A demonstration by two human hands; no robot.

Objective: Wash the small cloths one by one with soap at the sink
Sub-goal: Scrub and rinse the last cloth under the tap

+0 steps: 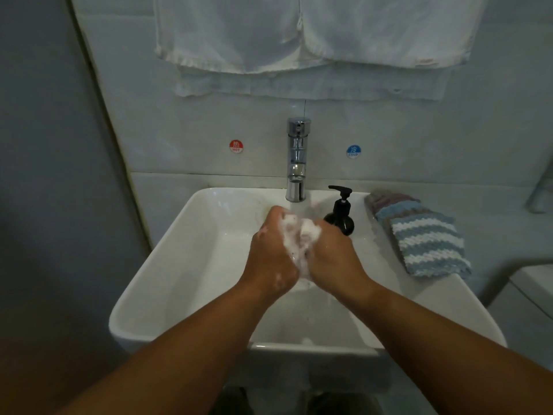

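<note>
Over the white sink [185, 244] my left hand [270, 253] and my right hand [333, 256] press together around a small cloth [299, 241] covered in white foam. Both hands curl their fingers on it, just below the chrome tap [296, 160]. Most of the cloth is hidden by the foam and my fingers. A black soap pump bottle [341, 214] stands on the sink's rim right behind my right hand. A stack of blue and white striped cloths [419, 235] lies on the rim to the right.
White towels [299, 40] hang on the tiled wall above the tap. A red hot sticker [236, 146] and a blue cold sticker [353, 151] flank the tap. A grey wall closes the left side. A white fixture [526, 298] stands at the right edge.
</note>
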